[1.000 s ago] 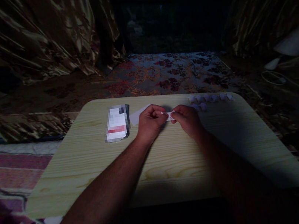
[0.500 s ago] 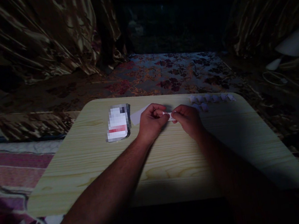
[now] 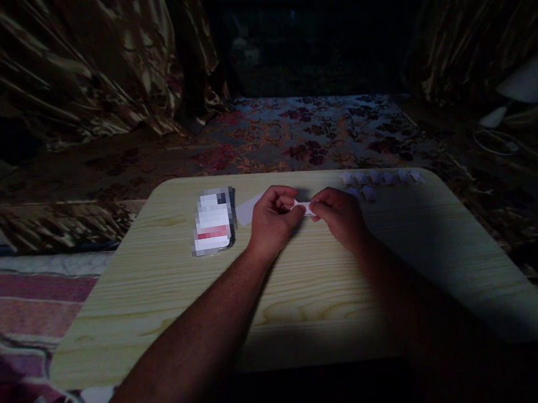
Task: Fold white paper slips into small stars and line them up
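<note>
The small white paper strip (image 3: 304, 206) is held just above the pale wood-grain surface (image 3: 312, 289), near its far edge, stretched between the two hands. The left hand (image 3: 271, 218) is curled into a loose fist with its fingers (image 3: 282, 194) closed on the strip's left end, and the right hand (image 3: 339, 214) has its fingers (image 3: 322, 201) pinched shut on the right end. Only a short middle part of the strip shows between the fingertips. Work this fine seems best done with both pinches close together, the strip kept taut and level, and pressure coming from the fingertips rather than the wrists, so the paper creases cleanly instead of crumpling. The dim light makes the strip's exact shape hard to tell. A flat white paper sheet (image 3: 247, 210) lies just behind the left hand, with a white and red pack (image 3: 212, 223) beside it. A row of small pale purple folded paper pieces (image 3: 381, 178) lies to the right, near the right hand.
</note>
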### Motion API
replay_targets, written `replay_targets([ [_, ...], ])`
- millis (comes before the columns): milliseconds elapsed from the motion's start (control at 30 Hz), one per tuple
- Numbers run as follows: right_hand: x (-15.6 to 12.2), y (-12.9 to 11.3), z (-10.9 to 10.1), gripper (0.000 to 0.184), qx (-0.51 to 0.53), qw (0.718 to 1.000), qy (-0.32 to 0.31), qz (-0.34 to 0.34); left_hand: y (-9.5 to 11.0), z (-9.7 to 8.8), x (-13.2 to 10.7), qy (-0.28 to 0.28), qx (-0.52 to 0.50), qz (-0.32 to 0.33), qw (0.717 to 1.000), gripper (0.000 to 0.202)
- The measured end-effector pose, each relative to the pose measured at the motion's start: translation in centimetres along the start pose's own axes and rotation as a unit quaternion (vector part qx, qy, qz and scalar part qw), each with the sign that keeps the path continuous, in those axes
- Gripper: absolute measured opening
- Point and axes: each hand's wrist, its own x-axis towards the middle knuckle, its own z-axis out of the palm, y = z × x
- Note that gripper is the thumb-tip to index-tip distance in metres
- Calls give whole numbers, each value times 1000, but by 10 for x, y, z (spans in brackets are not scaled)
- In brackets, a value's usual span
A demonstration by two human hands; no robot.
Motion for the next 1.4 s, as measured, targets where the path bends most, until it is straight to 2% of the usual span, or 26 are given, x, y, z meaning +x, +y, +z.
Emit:
replay_targets([
  [1133,-1,2,-1,13,-53,998,11,-24,-3,-2,1,-38,-18,-39,998,40],
  [1400,1,5,-1,14,-32,999,13,3,-2,-2,2,2,-11,-32,999,33],
])
